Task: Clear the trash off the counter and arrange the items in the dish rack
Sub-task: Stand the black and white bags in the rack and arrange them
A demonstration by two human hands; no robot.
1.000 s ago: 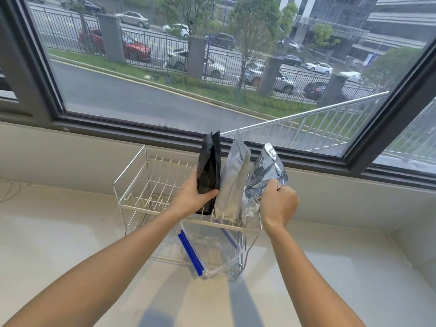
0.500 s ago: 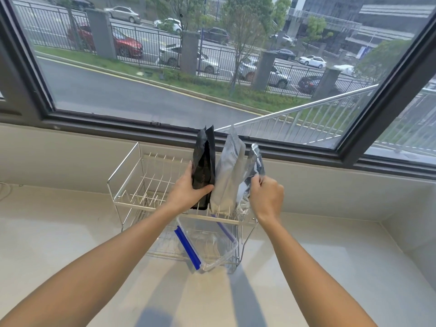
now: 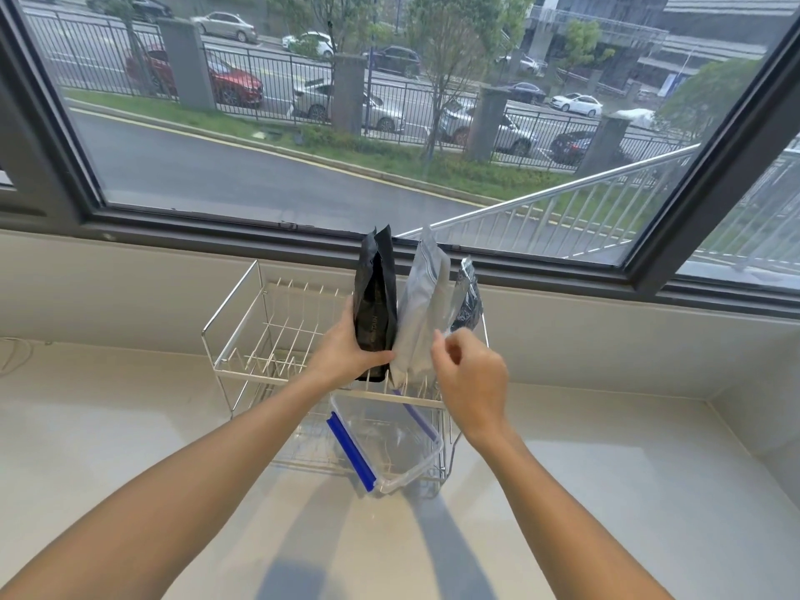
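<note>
1. The black bag (image 3: 375, 303) carries faint gold lettering down its front, too dim and small to read.
2. The grey bag (image 3: 419, 313) has a zip line near its top and no writing that can be made out.
3. The clear bag (image 3: 466, 296) holds something dark; any print on it is too small to tell, and its lower part is hidden behind the grey bag and the right hand (image 3: 474, 378).
4. All three bags stand upright side by side in the upper tier of the wire rack (image 3: 242, 335), at its right end: black at the left, grey in the middle, clear at the right.
5. The left hand (image 3: 346, 348) is clamped on the black bag's lower half, thumb across the front, fingers hidden behind.
6. The right hand is loosely curled just in front of the grey bag; whether its fingertips touch or pinch the bag cannot be told.
7. A clear box (image 3: 389, 439) with a blue clip lies tilted in the lower tier, partly hidden by the rack's wires.
8. The rack stands on the pale desk (image 3: 130, 426) under the window (image 3: 303, 145); the forearms are cut off by the frame's bottom edge.
</note>
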